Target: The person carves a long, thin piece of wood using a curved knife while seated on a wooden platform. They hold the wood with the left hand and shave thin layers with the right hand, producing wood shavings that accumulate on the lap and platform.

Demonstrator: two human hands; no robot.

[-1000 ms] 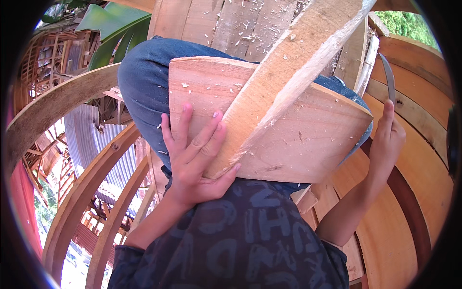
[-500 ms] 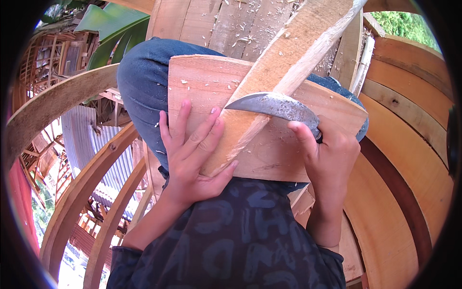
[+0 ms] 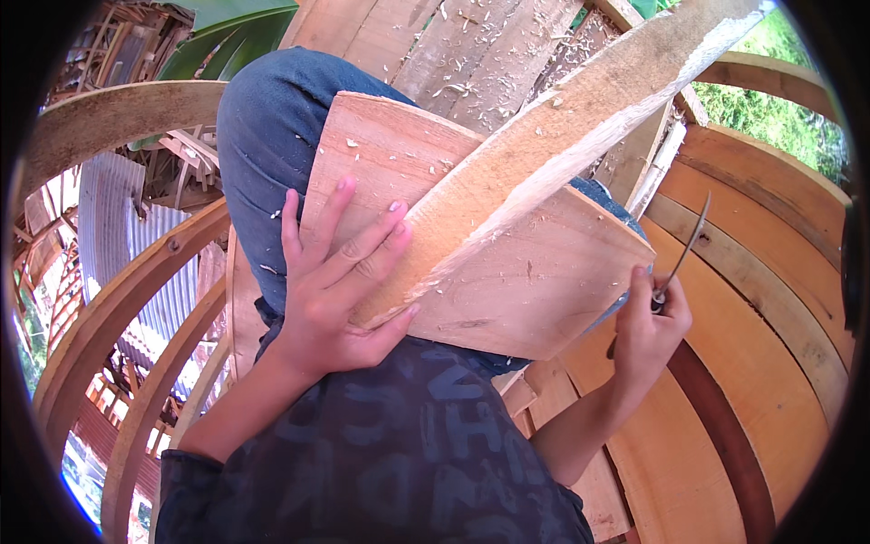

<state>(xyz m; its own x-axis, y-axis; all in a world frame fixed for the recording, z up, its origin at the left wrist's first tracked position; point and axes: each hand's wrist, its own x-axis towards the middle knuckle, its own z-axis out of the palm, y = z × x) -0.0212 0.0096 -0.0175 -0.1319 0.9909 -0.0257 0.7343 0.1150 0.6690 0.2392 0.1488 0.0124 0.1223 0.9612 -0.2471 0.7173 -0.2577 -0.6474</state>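
Observation:
A long wooden plank (image 3: 544,154) with a pale shaved edge lies slantwise across a wide flat board (image 3: 544,281) on my lap. My left hand (image 3: 331,308) rests on the board at the plank's near end, its fingers spread along the plank's left edge and its thumb by the end. To the right of the board, my right hand (image 3: 648,335) is closed round the handle of a curved knife (image 3: 693,240). The blade points up and away, seen nearly edge-on, and is apart from the plank. Much of the handle is hidden in my fingers.
Wood shavings (image 3: 462,86) lie on the planked floor ahead. Curved wooden ribs (image 3: 136,272) rise at the left, and curved side planks (image 3: 725,363) run along the right. Beyond the ribs is corrugated metal sheet (image 3: 109,213). Green leaves (image 3: 231,41) hang at the upper left.
My right hand has moved right and slightly down, carrying the knife off the plank and turning its blade upward. My left hand keeps its place at the plank's end as the view shifts.

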